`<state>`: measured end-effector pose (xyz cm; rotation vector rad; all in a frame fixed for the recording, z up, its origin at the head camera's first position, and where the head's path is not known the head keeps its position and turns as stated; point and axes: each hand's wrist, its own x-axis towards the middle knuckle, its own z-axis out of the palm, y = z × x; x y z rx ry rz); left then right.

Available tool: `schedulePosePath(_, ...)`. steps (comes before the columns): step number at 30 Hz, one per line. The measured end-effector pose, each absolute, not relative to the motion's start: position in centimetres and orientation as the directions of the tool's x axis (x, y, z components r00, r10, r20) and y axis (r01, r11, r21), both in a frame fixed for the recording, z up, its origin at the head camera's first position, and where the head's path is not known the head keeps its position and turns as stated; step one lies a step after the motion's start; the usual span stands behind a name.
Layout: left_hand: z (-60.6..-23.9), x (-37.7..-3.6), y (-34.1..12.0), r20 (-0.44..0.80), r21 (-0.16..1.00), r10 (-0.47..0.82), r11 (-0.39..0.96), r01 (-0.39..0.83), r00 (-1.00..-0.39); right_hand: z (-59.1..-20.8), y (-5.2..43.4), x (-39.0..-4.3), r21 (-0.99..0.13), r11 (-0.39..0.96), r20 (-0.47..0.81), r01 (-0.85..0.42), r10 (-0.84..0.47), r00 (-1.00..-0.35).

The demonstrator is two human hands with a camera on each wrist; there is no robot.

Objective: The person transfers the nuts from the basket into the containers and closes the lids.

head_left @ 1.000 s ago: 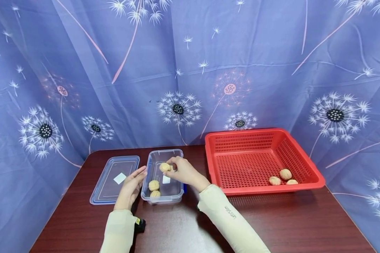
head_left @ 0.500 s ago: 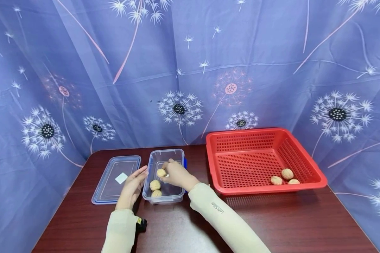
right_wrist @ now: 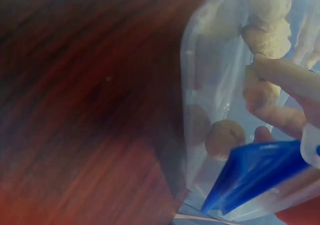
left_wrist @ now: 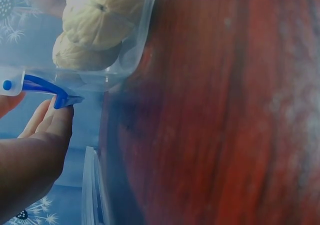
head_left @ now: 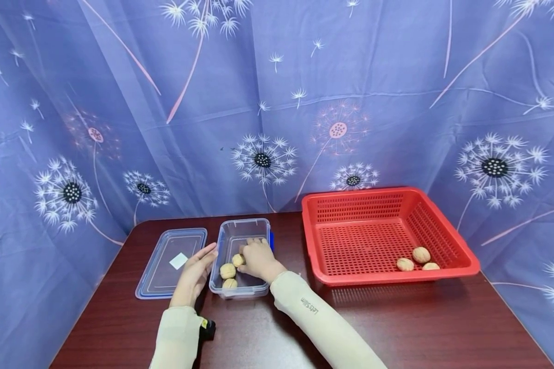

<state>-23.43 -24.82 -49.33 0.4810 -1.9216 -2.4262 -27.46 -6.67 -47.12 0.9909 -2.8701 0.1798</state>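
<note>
The right hand [head_left: 257,256] reaches down into a clear plastic box [head_left: 233,240] just left of centre in the lower part of the head view. Its fingers [head_left: 249,245] are curled around a pale walnut [head_left: 238,260], which sits low inside the box, at or near the floor; whether it rests there cannot be told. Two more walnuts [head_left: 228,275] lie just below it in the frame, at the near end of the box, one behind the other along the box's long axis, which runs away from the person.

The left hand [head_left: 195,271] lies against the box's left wall with its fingers straight and together, steadying it. The right hand is the one on the walnut; the left touches only the box.

To the left of the box a matching clear lid [head_left: 172,262] lies flat on the dark wood bench [head_left: 397,328]. To the right, well apart, a red mesh basket [head_left: 388,200] holds three walnuts [head_left: 413,260] in its lower right corner.

The left wrist view shows what the head view cannot: fingertips beside a blue clip [left_wrist: 42,89] on the box edge, with two walnuts seen through the clear wall. The right wrist view is blurred, showing fingers through the plastic and another blue clip [right_wrist: 255,177].
</note>
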Motion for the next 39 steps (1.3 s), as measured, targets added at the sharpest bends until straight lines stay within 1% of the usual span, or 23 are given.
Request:
schedulePosePath(3, -49.5, -23.4, -24.6, -0.233, 0.95, -0.19, -0.252, -0.182, -0.954, -47.4, -6.4, -27.4, -0.052, 0.788, 0.13, -0.614, -0.604, -0.786)
schedulePosePath(6, -49.6, -23.4, -24.4, -0.228, 0.954, -0.182, -0.241, -0.181, -0.957, -47.4, -6.1, -27.4, -0.07, 0.782, 0.136, -0.619, -0.607, -0.783)
schedulePosePath(10, -49.7, -23.4, -24.2, -0.227, 0.953, -0.184, -0.243, -0.179, -0.956, -47.2, -5.4, -27.5, -0.183, 0.745, 0.171, -0.642, -0.619, -0.767)
schedulePosePath(15, -49.7, -23.4, -24.3, -0.235, 0.95, -0.182, -0.252, -0.186, -0.955, -46.1, -4.8, -27.2, -0.333, 0.657, 0.219, -0.677, -0.644, -0.733)
schedulePosePath(19, -49.5, -23.4, -24.6, -0.241, 0.949, -0.173, -0.25, -0.194, -0.955, -44.4, -4.7, -26.3, -0.393, 0.594, 0.249, -0.702, -0.666, -0.703)
schedulePosePath(26, -49.3, -23.4, -25.1, -0.249, 0.94, -0.174, -0.278, -0.195, -0.953, -41.1, -3.7, -24.4, -0.384, 0.505, 0.353, -0.773, -0.693, -0.628)
schedulePosePath(33, -49.1, -23.1, -25.3, -0.261, 0.939, -0.172, -0.273, -0.209, -0.95, -37.3, -0.4, -23.1, -0.382, 0.442, 0.472, -0.811, -0.662, -0.583)
schedulePosePath(37, -49.1, -23.1, -25.2, -0.262, 0.941, -0.158, -0.262, -0.215, -0.952, -36.0, 2.4, -22.8, -0.388, 0.442, 0.516, -0.808, -0.623, -0.588)
schedulePosePath(39, -49.1, -23.2, -25.1, -0.258, 0.939, -0.156, -0.273, -0.209, -0.953, -35.7, 4.0, -22.7, -0.398, 0.454, 0.527, -0.797, -0.597, -0.604)
